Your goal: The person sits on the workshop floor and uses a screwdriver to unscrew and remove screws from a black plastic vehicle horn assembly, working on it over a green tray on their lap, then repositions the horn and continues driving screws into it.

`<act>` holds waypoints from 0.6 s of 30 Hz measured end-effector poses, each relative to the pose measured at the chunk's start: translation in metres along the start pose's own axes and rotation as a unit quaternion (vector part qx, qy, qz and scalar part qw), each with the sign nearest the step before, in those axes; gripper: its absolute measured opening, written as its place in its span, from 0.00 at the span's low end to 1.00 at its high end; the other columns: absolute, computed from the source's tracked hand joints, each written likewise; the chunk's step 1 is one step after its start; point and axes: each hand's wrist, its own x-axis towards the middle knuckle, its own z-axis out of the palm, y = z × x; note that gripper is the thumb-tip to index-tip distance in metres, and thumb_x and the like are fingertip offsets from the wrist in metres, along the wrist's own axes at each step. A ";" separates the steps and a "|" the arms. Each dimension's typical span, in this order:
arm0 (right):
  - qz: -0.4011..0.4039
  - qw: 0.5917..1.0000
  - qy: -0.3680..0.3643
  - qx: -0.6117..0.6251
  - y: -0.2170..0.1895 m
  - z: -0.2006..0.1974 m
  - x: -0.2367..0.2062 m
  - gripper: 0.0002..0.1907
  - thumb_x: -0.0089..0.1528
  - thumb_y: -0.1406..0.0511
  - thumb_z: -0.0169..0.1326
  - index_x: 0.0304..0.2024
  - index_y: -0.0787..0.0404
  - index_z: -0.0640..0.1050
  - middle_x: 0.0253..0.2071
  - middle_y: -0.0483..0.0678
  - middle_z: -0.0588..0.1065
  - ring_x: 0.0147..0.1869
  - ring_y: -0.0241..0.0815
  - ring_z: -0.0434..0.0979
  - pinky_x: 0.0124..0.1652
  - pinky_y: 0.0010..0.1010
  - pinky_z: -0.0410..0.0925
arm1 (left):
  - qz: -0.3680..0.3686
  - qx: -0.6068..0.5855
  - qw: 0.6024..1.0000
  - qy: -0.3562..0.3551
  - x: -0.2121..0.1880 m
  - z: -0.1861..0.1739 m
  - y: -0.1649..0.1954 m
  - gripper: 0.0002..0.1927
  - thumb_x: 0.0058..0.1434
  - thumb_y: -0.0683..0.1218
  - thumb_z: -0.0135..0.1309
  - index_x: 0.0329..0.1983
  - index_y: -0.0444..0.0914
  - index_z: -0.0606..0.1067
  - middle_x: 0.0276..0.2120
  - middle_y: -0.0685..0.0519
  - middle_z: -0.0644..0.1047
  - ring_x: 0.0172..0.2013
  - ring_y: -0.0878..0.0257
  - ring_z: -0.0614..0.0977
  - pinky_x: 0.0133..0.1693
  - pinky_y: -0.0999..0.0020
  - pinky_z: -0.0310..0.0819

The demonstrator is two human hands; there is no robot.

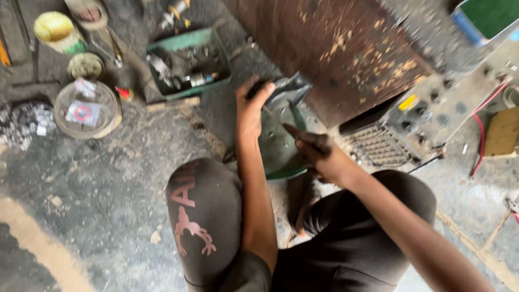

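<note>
My right hand (319,154) pinches a slim tool (297,116), its long axis running up and away from me. Just beyond, my left hand (251,105) clamps a grey metal piece (289,89). Further left sits a green tray (189,62), then a round tin with a white label (84,111).

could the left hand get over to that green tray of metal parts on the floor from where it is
Probably yes. The left hand grips a dark metal piece just right of the green tray, with only bare floor between, though it would have to let go first.

green tray (189,40), rust-brown speckled board (335,48), dark trousers (208,216) with pink print.
</note>
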 end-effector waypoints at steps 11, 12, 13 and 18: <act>-0.219 0.920 0.075 -0.315 0.006 0.001 0.010 0.33 0.63 0.70 0.51 0.72 0.55 0.67 0.25 0.60 0.75 0.25 0.54 0.76 0.30 0.42 0.68 | -0.022 0.078 0.996 -0.025 -0.001 -0.022 -0.010 0.11 0.65 0.41 0.68 0.36 0.29 0.78 0.32 0.54 0.75 0.37 0.67 0.73 0.40 0.69 0.67; -0.215 0.910 0.075 -0.347 0.004 0.002 0.007 0.37 0.59 0.71 0.52 0.73 0.56 0.65 0.25 0.58 0.76 0.26 0.56 0.77 0.30 0.44 0.69 | -0.026 0.055 0.998 0.012 -0.001 -0.022 -0.013 0.10 0.61 0.41 0.67 0.39 0.32 0.78 0.34 0.55 0.77 0.38 0.67 0.76 0.43 0.70 0.70; -0.213 0.898 0.077 -0.376 0.001 0.004 0.006 0.41 0.56 0.72 0.53 0.74 0.56 0.63 0.26 0.57 0.77 0.27 0.58 0.78 0.30 0.46 0.69 | -0.028 0.035 0.998 0.048 0.000 -0.023 -0.014 0.12 0.58 0.41 0.67 0.42 0.34 0.78 0.37 0.55 0.79 0.40 0.67 0.78 0.45 0.71 0.72; -0.195 0.827 0.170 -0.499 -0.010 0.018 -0.007 0.39 0.56 0.70 0.56 0.72 0.50 0.66 0.32 0.57 0.75 0.26 0.58 0.79 0.29 0.47 0.73 | 0.015 0.012 0.999 0.045 0.004 -0.019 -0.014 0.14 0.65 0.44 0.65 0.49 0.30 0.78 0.43 0.49 0.79 0.46 0.60 0.78 0.51 0.66 0.72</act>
